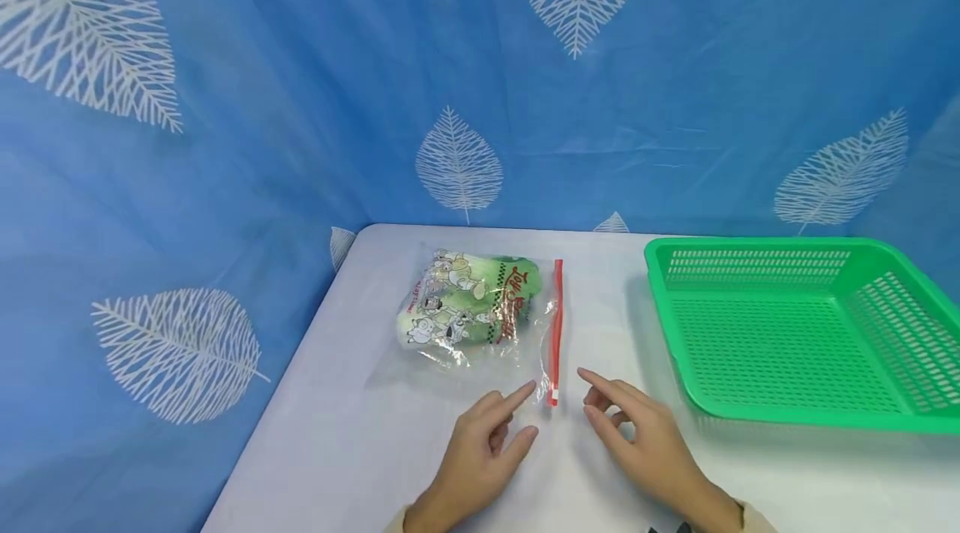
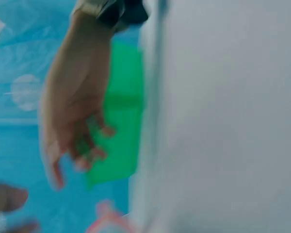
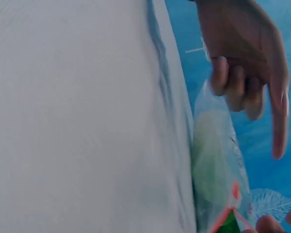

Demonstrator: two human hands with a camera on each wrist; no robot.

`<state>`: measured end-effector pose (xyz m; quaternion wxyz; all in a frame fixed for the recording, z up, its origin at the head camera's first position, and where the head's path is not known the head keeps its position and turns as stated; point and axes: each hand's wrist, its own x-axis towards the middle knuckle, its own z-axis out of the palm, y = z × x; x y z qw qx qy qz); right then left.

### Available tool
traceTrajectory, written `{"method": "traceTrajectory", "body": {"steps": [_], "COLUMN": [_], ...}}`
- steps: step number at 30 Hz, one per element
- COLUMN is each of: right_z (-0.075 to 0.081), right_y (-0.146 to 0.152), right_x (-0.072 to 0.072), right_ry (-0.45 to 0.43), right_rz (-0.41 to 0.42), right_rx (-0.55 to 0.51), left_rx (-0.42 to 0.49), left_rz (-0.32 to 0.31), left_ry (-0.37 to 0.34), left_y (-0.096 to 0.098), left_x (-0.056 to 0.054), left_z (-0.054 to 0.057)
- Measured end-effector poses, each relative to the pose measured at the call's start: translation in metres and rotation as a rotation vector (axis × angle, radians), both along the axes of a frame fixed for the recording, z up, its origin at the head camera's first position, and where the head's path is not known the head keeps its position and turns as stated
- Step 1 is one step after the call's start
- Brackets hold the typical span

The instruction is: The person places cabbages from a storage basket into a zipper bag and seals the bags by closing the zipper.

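A clear zip bag (image 1: 468,308) lies on the table, printed with cartoon animals and red lettering. Inside is something pale green and white, its kind unclear through the print. The bag's red zip strip (image 1: 557,325) faces right, with a slider at its near end. My left hand (image 1: 480,458) is by the bag's near right corner, index finger stretched out, other fingers bent; whether it touches the plastic I cannot tell. Just right of the strip, my right hand (image 1: 645,441) points its index finger toward it, the others curled. Neither hand holds anything.
A green plastic basket (image 1: 787,416) with slotted walls stands at the right of the white table (image 1: 322,450). Blue sheeting (image 1: 300,100) with white leaf prints hangs behind and to the left. Part of a dark object (image 1: 682,528) shows beside the right wrist.
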<state>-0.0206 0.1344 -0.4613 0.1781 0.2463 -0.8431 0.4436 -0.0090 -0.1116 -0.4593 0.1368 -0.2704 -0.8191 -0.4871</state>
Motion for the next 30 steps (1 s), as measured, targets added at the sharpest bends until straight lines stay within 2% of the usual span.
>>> {"method": "traceTrajectory", "body": {"steps": [3, 5, 10, 14, 18, 25, 30], "right_z": [-0.013, -0.02, -0.031, -0.037, -0.042, -0.044, -0.048], "right_y": [-0.008, -0.012, -0.018, -0.02, -0.024, -0.031, -0.028], "right_x": [-0.001, -0.002, -0.009, -0.016, -0.02, -0.025, -0.024], "right_ry": [-0.05, -0.119, -0.376, -0.495, -0.49, -0.457, -0.426], "right_rz": [-0.002, 0.002, 0.038, 0.065, 0.076, 0.105, 0.125], "right_rx": [-0.042, -0.091, -0.239, -0.3, -0.336, -0.399, -0.417], "left_rx": [0.023, 0.047, 0.14, 0.234, 0.293, 0.419, 0.402], "left_rz": [0.074, 0.08, 0.069, 0.045, 0.022, 0.073, 0.051], "left_ry": [-0.184, -0.267, -0.332, -0.447, -0.544, -0.54, -0.545], "left_y": [0.009, 0.014, 0.019, 0.021, 0.026, 0.034, 0.039], "left_x": [0.005, 0.005, -0.002, -0.007, -0.013, -0.026, -0.029], "left_z": [-0.018, -0.026, -0.037, -0.041, -0.044, -0.047, -0.046]}}
